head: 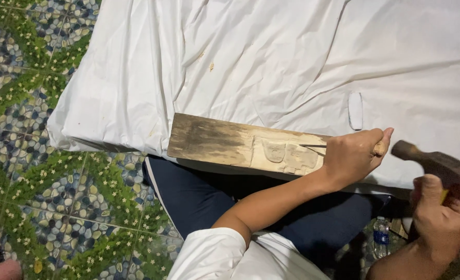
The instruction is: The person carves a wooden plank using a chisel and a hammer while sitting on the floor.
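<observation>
A long wooden plank (214, 141) lies across my lap, its left half dark and stained, its right half pale with shapes carved in relief (287, 154). My left hand (351, 155) is closed around a chisel (313, 147), whose thin blade touches the carved area and whose wooden handle end sticks out past my fingers. To the right, my right hand (440, 215) grips a dark wooden mallet (437, 163), its head held just right of the chisel's handle end.
A crumpled white sheet (271, 57) covers the floor beyond the plank, with a few wood chips (211, 66) on it. Patterned pebble-and-flower floor tiles (43, 181) lie at the left. A small plastic water bottle (380, 236) stands near my right leg.
</observation>
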